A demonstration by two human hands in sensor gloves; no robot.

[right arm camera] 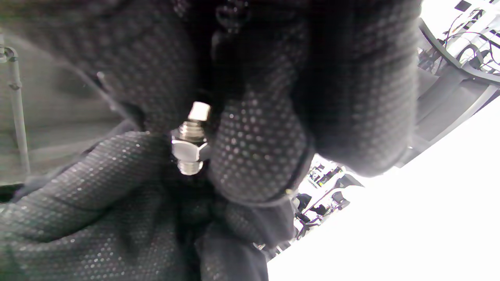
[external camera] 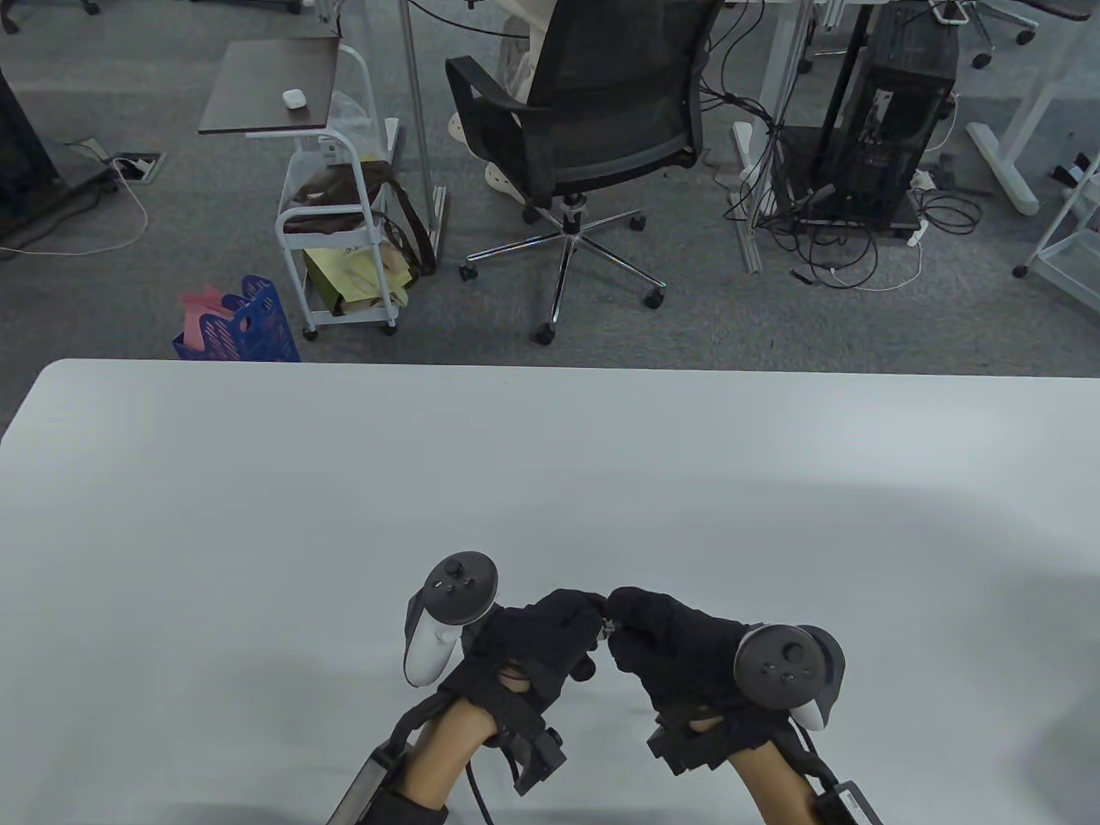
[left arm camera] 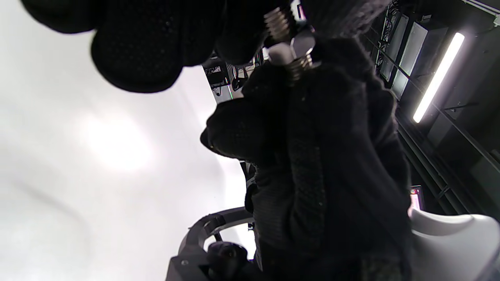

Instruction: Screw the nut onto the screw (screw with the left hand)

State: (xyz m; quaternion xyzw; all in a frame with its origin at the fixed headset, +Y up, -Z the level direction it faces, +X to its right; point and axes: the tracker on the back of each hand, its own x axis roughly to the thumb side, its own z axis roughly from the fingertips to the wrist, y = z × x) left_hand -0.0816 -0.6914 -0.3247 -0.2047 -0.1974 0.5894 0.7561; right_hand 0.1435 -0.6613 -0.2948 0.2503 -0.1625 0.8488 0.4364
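Here the two hands meet low over the near middle of the white counter (external camera: 258,481), fingertips touching. The left hand (external camera: 524,649) sits on the left, its white tracker (external camera: 447,619) standing up from the back of the hand, and its fingers curl inward toward the meeting point. Between the two sets of fingertips a small bit of metal shows in the table view; it is the screw (external camera: 607,625), held off the counter surface.

In the left wrist view the screw (left arm camera: 287,43) is a threaded steel shaft running at a slant, with the nut (left arm camera: 293,46) already sitting partway along it, thread showing on both sides of the nut. Gloved fingers (left arm camera: 136,50) close around the upper end of the shaft, while fingers of the other hand cover the lower end. Which hand pinches the nut itself cannot be told from these views.

In the right wrist view the screw (right arm camera: 192,134) stands nearly upright, the nut (right arm camera: 187,150) around its middle and dotted glove fingers (right arm camera: 254,156) pressing against it from the right.

The right hand (external camera: 679,657) is closed on the same piece from the right side, its dark tracker (external camera: 786,666) facing up.
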